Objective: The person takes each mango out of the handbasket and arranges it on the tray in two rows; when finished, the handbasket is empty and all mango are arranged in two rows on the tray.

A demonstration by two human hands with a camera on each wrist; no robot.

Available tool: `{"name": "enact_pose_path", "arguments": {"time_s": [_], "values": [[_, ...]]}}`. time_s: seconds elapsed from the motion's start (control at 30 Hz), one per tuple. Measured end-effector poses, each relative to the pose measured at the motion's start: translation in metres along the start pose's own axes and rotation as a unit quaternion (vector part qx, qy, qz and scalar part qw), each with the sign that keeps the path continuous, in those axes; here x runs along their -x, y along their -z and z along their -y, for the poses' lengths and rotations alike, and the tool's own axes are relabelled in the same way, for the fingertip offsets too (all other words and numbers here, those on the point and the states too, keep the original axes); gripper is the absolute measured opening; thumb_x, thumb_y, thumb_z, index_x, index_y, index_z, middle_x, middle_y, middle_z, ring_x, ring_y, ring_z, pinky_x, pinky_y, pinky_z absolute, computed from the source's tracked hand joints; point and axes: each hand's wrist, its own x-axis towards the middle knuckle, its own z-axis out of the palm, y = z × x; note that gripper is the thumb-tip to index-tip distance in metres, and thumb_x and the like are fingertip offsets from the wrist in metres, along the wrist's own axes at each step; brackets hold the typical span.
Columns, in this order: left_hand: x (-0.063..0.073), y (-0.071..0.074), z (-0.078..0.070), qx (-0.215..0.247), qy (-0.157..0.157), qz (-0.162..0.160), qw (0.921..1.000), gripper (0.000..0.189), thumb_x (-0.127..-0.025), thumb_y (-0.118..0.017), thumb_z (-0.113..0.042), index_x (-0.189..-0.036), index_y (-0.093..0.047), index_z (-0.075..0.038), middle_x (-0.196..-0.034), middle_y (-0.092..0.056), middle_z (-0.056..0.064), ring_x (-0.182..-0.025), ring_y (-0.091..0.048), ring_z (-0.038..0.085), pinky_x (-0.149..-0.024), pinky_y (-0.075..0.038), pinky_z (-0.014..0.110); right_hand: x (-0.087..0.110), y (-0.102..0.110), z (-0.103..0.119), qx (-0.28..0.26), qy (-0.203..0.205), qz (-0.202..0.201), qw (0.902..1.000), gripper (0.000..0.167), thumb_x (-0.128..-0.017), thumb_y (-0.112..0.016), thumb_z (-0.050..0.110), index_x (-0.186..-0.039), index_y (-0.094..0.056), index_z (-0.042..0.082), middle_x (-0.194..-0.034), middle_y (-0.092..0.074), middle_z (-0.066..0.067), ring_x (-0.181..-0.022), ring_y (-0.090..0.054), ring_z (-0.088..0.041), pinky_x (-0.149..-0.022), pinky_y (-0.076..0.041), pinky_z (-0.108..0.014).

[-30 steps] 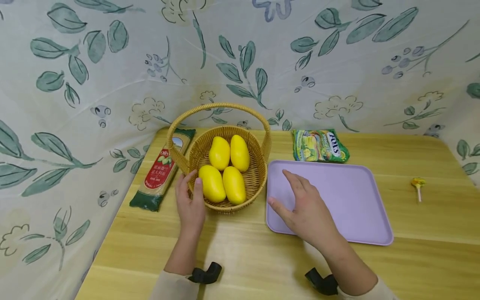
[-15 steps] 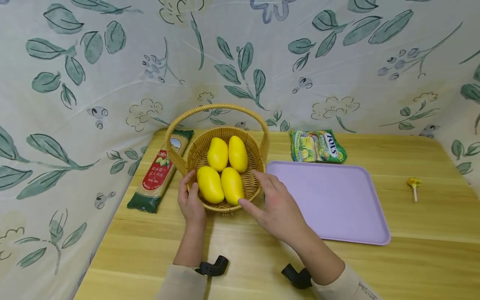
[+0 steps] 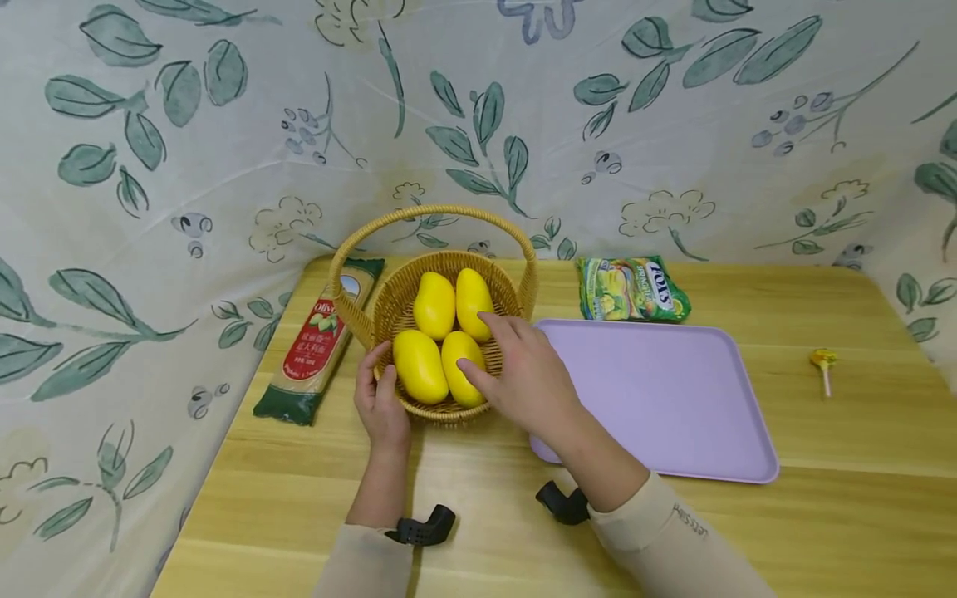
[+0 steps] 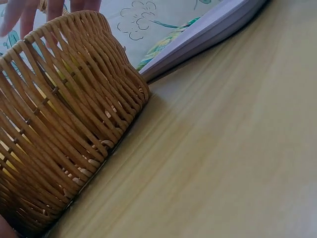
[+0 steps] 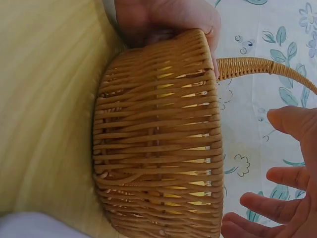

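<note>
"Where are the mangoes [image 3: 417,370], from where you stand?"

"All four lie inside the wicker basket [image 5: 158,134]. It sits upright left of centre on the wooden table [image 3: 486,507], with its handle [image 3: 441,210] arching across from left to right."

"And which way do they point?"

"Long axes mostly near to far. The near-left mango [image 3: 421,365] slants, its far end leaning left, its near end right. The near-right mango [image 3: 453,349] and the far-right mango [image 3: 470,292] lean the same way, a bit less. The far-left mango [image 3: 434,306] runs almost straight away from us."

"What about the left hand [image 3: 383,407]?"

"It holds the basket by the near-left rim, thumb and fingers set a little apart."

"And the right hand [image 3: 529,374]?"

"Well open, fingers spread, nothing gripped. It hangs over the basket's right rim. From above, the thumb crosses the near-right mango and a fingertip overlaps the far-right one; I can't tell whether either touches."

"Anything around them?"

"A pasta packet [image 3: 319,340] to the left, slanting from near left to far right. On the right, a lilac tray [image 3: 665,390], longer left to right, with a green candy bag [image 3: 632,289] just beyond its far edge. Farther right lies a lollipop [image 3: 824,360], head far, stick near. A leaf-patterned cloth [image 3: 553,116] hangs behind."
</note>
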Motion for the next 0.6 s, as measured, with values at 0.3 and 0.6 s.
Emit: {"name": "enact_pose_path", "arguments": {"time_s": [0.3,0.6], "values": [[0.0,0.002,-0.001,-0.009,-0.012,0.006,0.9999,0.033,-0.099,-0.045,0.001,-0.128,-0.061,0.005,-0.141,-0.056,0.019,-0.134,-0.048,0.013,-0.109,-0.039,0.024,-0.033,-0.01,0.004,-0.002,-0.017,0.123,0.9923,0.078,-0.089,-0.074,0.051,-0.153,-0.047,0.014,-0.141,-0.059,-0.016,-0.119,-0.064,-0.034,-0.098,-0.054,-0.051],[0.0,0.002,0.0,-0.01,-0.003,0.011,0.9999,0.032,-0.101,-0.046,-0.002,-0.128,-0.061,0.004,-0.141,-0.055,0.018,-0.133,-0.049,0.014,-0.109,-0.042,0.029,-0.043,-0.024,0.003,0.011,-0.001,0.189,0.9818,0.082,-0.086,-0.076,0.054,-0.153,-0.048,0.016,-0.157,-0.047,-0.013,-0.138,-0.053,-0.035,-0.112,-0.044,-0.055]]}}
